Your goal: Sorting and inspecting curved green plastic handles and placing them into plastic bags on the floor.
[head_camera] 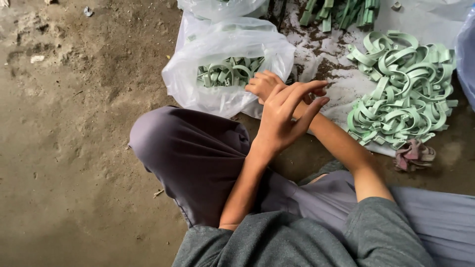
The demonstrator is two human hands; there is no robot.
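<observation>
From the head camera I see my two arms crossed over my lap. My left hand [282,118] is on top, fingers stretched out toward the right, its grip open and holding nothing. My right hand [261,84] reaches under it toward the left, knuckles curled at the mouth of a clear bag [222,49]; I cannot tell whether its grip is closed on anything, since the left hand covers its fingers. That bag lies on the floor [74,123] just beyond my knee [188,143] and holds a bunch of pale green clips [227,71], too many and too tangled to count. A second clear bag [222,7] sits just behind it at the top edge. To the right, one loose pile [401,89] of the same clips, dozens at least, rests on a white sheet [341,84] dusted with dirt. One heap of darker green strips [341,12] lies at the sheet's far edge. One crumpled pinkish rag [413,154] sits on the floor just beside the pile's near edge. Part of a third, bluish bag [467,54] shows at the right border.
</observation>
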